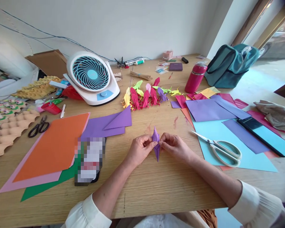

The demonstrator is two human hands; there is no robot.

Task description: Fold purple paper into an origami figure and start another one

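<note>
A narrow, diamond-shaped piece of folded purple paper (156,134) points up and down between my two hands, over the front middle of the wooden table. My left hand (141,148) pinches its left edge near the middle with thumb and forefinger. On the opposite edge, my right hand (174,147) pinches it in the same way. Both thumbs nearly meet across the paper and cover part of its middle. Behind the hands lies a group of folded paper figures (146,97) in red, yellow, green, pink and purple.
Left are orange paper (52,148), purple sheets (104,125), a phone (90,161), black scissors (39,126) and a fan (92,76). White-handled scissors (225,152) lie on light blue paper (251,161) at right, near another phone (263,136). Farther back stand a red bottle (196,77) and a teal bag (230,68).
</note>
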